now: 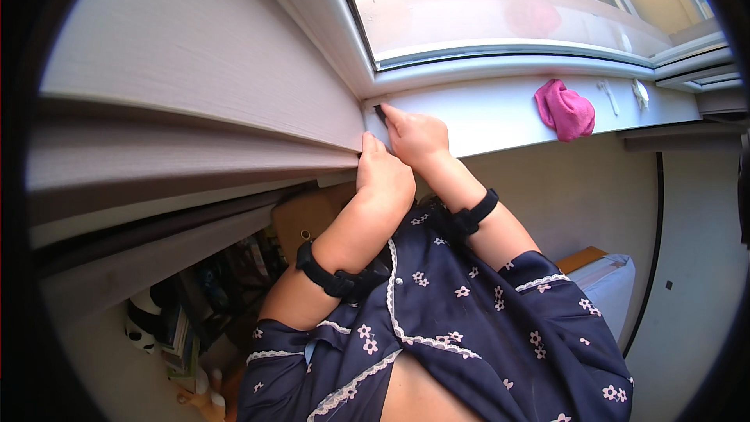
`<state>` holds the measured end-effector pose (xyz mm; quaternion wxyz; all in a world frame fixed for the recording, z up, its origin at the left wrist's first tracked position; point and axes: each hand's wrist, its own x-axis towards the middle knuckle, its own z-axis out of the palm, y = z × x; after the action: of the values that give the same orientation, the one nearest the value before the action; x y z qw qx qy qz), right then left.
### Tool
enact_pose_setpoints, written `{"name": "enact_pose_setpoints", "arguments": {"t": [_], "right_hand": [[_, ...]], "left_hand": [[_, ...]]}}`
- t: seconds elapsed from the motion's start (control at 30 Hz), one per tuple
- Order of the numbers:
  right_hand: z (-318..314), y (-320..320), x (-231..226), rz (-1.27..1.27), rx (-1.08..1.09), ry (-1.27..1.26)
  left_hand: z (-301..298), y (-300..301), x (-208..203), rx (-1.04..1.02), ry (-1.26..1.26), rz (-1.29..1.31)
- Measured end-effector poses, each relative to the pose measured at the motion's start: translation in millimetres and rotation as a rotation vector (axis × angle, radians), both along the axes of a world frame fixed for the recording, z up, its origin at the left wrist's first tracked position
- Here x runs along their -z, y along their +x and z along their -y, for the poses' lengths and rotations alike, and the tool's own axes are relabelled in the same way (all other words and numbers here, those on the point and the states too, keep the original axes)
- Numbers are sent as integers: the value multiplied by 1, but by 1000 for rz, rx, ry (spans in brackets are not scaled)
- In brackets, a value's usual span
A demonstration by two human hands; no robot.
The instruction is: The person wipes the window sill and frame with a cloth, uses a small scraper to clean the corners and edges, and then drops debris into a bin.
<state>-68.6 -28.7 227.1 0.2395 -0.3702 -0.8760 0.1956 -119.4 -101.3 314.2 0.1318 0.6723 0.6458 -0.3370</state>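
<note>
My right hand (419, 139) is at the left corner of the white window sill (492, 113). Its fingers are closed on a small black piece (380, 114), mostly hidden, so its kind does not show. Just nearer and to the left, my left hand (384, 178) rests at the sill's front edge beside the curtain (234, 129). The left fingertips stretch onto the sill, and nothing shows in them. A crumpled pink cloth (566, 109) lies farther right and hangs slightly over the front edge.
A slim white tool (608, 98) and a small white item (641, 94) lie right of the cloth. The window frame (500, 69) rises behind the sill. Books (183, 348) and a black-and-white plush toy (143, 320) stand low at the left.
</note>
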Motion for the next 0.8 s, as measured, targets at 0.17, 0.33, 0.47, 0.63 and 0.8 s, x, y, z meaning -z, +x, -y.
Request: {"name": "enact_pose_setpoints", "arguments": {"t": [0.17, 0.33, 0.47, 0.63, 0.8], "right_hand": [[10, 15, -3, 41, 297, 18], [12, 0, -1, 120, 235, 99], [10, 1, 4, 95, 215, 134], [11, -2, 0, 109, 200, 95], [5, 2, -2, 131, 224, 72]], "left_hand": [[3, 0, 2, 3, 56, 1], [-2, -1, -2, -15, -44, 41], [1, -3, -1, 16, -11, 22], [1, -3, 2, 23, -1, 24], [-2, -4, -1, 58, -7, 12]]}}
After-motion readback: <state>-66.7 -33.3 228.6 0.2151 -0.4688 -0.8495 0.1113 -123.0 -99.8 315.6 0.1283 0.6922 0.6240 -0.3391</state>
